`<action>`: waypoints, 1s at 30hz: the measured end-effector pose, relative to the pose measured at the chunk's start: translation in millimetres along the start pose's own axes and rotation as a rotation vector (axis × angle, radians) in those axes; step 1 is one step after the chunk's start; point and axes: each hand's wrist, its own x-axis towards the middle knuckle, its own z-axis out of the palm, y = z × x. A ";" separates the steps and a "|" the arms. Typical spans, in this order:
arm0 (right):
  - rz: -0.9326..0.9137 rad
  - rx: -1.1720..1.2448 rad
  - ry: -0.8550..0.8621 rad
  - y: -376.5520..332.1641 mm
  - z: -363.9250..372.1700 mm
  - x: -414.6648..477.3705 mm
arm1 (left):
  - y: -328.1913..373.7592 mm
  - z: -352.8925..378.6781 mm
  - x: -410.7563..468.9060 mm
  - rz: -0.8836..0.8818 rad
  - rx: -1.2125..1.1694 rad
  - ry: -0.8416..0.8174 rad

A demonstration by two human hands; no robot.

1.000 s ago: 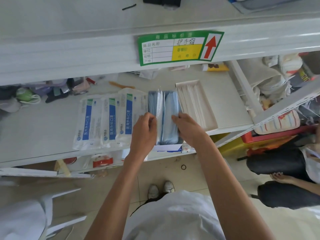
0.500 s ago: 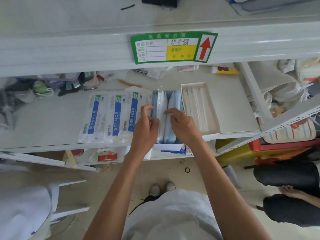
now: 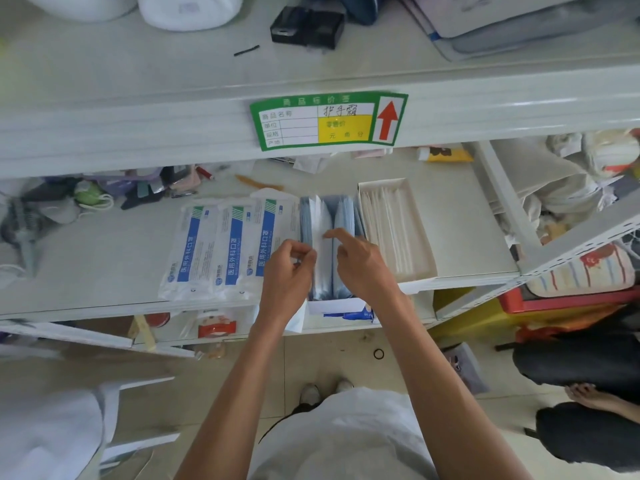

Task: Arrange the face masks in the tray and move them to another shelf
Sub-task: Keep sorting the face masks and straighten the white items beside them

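A white box tray at the front edge of the middle shelf holds several blue face masks in clear wrappers, standing on edge. My left hand pinches the near end of one wrapped mask on the tray's left side. My right hand rests on the masks to the right, index finger stretched left across their tops, holding a gap between them. Three white mask packets with blue stripes lie flat on the shelf just left of the tray.
A second open white box of white items sits right of the tray. Clutter lies at the shelf's back left. The upper shelf edge carries a green price label. A seated person's legs are at the lower right.
Both hands moved further up along the masks. My right index finger now reaches left across their tops and the stack is parted more. The camera view tilted upward.
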 end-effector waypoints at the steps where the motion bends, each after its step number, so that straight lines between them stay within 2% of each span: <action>1: -0.041 0.007 -0.001 -0.6 0.5 -1.6 | 0.4 0.5 0.1 -0.003 -0.014 -0.002; 4: -0.110 0.034 0.026 1.3 1.0 -3.9 | 0.2 0.9 0.2 -0.016 -0.043 -0.001; 8: 0.028 -0.005 0.069 5.6 6.7 0.4 | -3.7 1.4 1.9 -0.041 -0.060 0.000; 11: 0.107 -0.033 -0.022 -2.3 7.0 0.6 | -5.9 2.0 2.0 -0.045 -0.112 -0.036; 14: 0.173 0.091 -0.098 -13.0 2.4 1.5 | -3.3 -0.7 3.8 -0.063 -0.176 -0.088; 19: 0.262 0.264 -0.144 -11.2 -0.8 3.1 | 4.6 -8.5 5.4 -0.198 -0.296 -0.174; 22: 0.318 0.280 -0.098 -8.6 -2.3 3.6 | 7.5 -6.7 5.7 -0.231 -0.283 -0.160; 25: 0.271 0.146 -0.021 -14.2 -8.2 -0.2 | 7.5 -3.2 6.3 -0.255 -0.246 -0.092; 30: 0.105 -0.047 0.275 -34.0 -47.1 -19.3 | 7.3 1.7 2.0 -0.195 -0.149 -0.032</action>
